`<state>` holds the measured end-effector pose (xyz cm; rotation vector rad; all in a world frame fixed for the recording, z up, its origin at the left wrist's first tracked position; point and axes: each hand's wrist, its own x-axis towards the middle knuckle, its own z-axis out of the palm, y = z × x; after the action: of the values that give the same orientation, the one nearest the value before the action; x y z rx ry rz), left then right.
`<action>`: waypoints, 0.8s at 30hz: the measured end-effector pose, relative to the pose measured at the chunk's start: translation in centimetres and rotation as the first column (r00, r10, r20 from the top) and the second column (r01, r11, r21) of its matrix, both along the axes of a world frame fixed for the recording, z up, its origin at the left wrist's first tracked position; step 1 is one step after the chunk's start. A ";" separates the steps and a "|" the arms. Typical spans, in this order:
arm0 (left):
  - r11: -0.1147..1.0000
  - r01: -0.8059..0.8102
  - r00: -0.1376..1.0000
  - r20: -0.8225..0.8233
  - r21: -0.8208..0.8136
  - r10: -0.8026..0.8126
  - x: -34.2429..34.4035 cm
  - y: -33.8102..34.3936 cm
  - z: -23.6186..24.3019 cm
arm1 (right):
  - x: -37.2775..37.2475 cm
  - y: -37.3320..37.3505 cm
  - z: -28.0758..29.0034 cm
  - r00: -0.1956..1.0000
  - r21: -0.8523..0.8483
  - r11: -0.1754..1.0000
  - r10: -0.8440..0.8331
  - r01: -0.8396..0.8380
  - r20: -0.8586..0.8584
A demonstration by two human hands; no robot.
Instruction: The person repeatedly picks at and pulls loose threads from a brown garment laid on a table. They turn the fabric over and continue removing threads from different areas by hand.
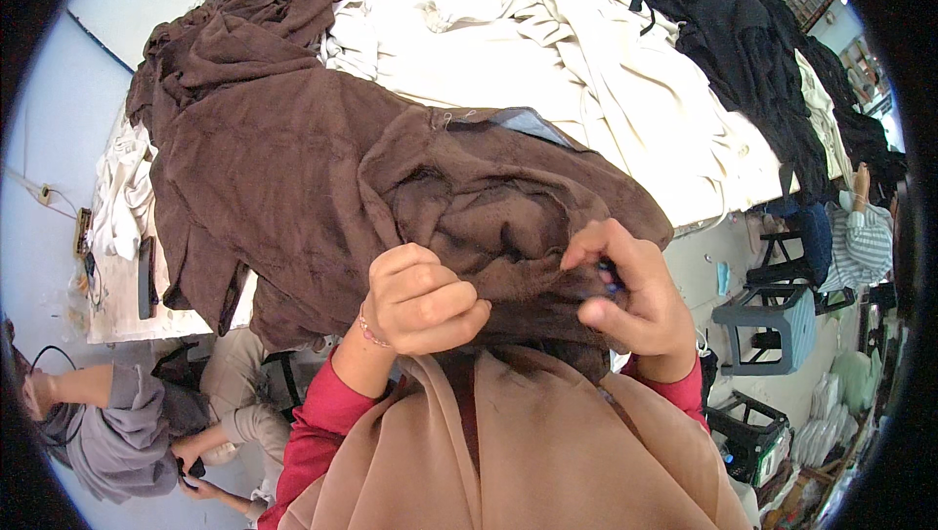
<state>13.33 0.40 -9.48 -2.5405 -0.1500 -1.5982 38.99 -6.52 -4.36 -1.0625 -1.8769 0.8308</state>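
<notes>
A dark brown garment of soft cloth lies bunched over the table's near edge and hangs toward my lap. My left hand is closed at its near folds, with thumb and forefinger pinched together at the cloth. Across from it, my right hand is curled round a small dark thing with a bit of blue, mostly hidden in the palm; its kind does not show. That hand's forefinger and thumb are apart, beside the brown folds. A grey-blue patch and loose pale threads show along the garment's far edge.
White garments are heaped behind the brown one, black garments at the far right. More brown cloth is piled far left. A grey-blue plastic stool and a black crate stand right. Another person sits at lower left.
</notes>
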 end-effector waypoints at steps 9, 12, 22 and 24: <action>1.000 -0.008 1.000 -0.010 -0.003 0.008 0.2 -0.2 0.3 | -2.0 -0.3 1.3 0.787 0.165 0.985 -0.146 0.057 0.599; 1.000 -0.007 1.000 -0.025 -0.006 0.007 0.2 -0.1 0.6 | -2.4 -0.2 1.7 0.772 0.190 0.981 -0.150 0.038 0.617; 1.000 0.007 0.999 -0.033 -0.028 -0.008 0.1 0.0 0.8 | -2.8 -0.1 2.2 0.765 0.238 0.971 -0.163 0.014 0.623; 1.000 0.005 0.999 -0.034 -0.026 -0.006 0.1 0.0 0.8 | -2.7 -0.1 2.1 0.766 0.231 0.973 -0.166 0.024 0.621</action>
<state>13.39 0.42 -8.73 -2.5881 -0.1613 -1.5638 36.24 -6.65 -2.23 -1.4065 -2.3752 0.1864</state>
